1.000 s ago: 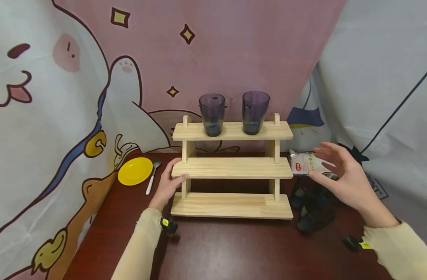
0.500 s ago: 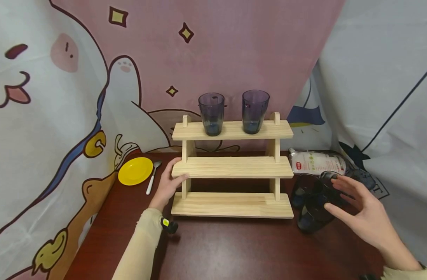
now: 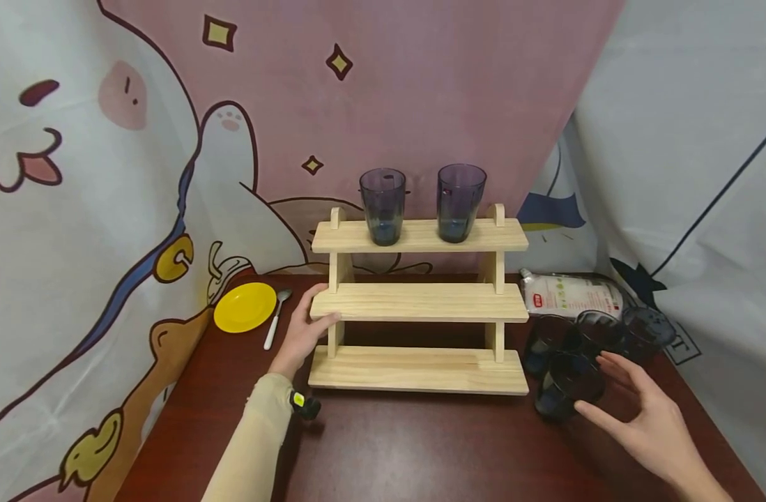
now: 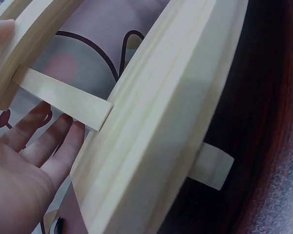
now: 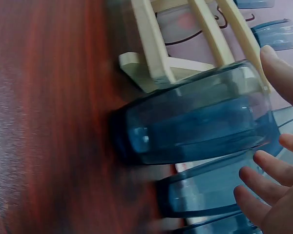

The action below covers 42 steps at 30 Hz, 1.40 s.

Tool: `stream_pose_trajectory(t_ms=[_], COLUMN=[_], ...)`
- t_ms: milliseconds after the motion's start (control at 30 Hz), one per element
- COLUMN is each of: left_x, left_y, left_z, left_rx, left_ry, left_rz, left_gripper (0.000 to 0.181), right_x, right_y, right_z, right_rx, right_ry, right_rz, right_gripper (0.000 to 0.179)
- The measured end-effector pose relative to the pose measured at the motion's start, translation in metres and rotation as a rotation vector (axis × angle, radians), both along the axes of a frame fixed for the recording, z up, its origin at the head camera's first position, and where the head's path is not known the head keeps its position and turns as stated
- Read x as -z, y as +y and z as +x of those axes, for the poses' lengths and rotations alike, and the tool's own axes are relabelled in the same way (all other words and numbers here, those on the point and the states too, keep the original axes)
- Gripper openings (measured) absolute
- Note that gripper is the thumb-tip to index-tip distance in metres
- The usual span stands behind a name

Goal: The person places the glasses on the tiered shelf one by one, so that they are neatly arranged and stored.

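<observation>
A three-tier wooden display shelf stands on the dark table. My left hand grips the left end of its middle tier, thumb over the board and fingers beside the upright. Two purplish-blue drinking glasses stand upright on the top tier. To the right of the shelf several more dark blue glasses are grouped on the table. My right hand is spread around the rim of the front glass, thumb on one side and fingers on the other. In the right wrist view that glass stands between thumb and fingers.
A yellow plate and a white-handled spoon lie left of the shelf. Behind the grouped glasses a white printed pouch lies against the curtain. Patterned fabric hangs along the back and sides.
My right hand has come down from above the pouch and back toward me, reaching the front glass of the group. The left hand keeps its place on the shelf.
</observation>
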State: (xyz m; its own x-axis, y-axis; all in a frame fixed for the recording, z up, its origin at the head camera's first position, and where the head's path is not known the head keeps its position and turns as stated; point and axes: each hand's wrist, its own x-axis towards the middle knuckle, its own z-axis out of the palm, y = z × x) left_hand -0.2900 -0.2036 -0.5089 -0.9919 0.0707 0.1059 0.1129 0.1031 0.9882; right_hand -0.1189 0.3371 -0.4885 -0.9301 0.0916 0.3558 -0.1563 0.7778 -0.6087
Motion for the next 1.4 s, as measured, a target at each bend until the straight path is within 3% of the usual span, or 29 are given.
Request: stream_pose_trajectory(t_ms=[367,700,1100,1400], left_x=[-0.002,-0.003,-0.002,-0.001], left_y=[0.001,0.002,0.001,0.001], left_z=[0.002,0.003,0.002,0.002], left_rx=[-0.011,-0.013,-0.008,0.010], left_ry=[0.003,0.002,0.000,0.008], left_rz=[-0.025,-0.027,-0.022,0.008], left_gripper=[0.065,0.065,0.066,0.066], right_x=[0.015,0.025,0.034,0.037], right_y=[-0.014,-0.016,-0.023,-0.025], right_z=[-0.001,-0.009,-0.017,-0.016], right_rx=[0.036,0.022,-0.062,-0.035], right_ry=[-0.136,-0.073,-0.052,-0.052], right_rz=[0.006,-0.002,-0.206,-0.254], right_gripper=[0.113,0.111,0.099,0.097])
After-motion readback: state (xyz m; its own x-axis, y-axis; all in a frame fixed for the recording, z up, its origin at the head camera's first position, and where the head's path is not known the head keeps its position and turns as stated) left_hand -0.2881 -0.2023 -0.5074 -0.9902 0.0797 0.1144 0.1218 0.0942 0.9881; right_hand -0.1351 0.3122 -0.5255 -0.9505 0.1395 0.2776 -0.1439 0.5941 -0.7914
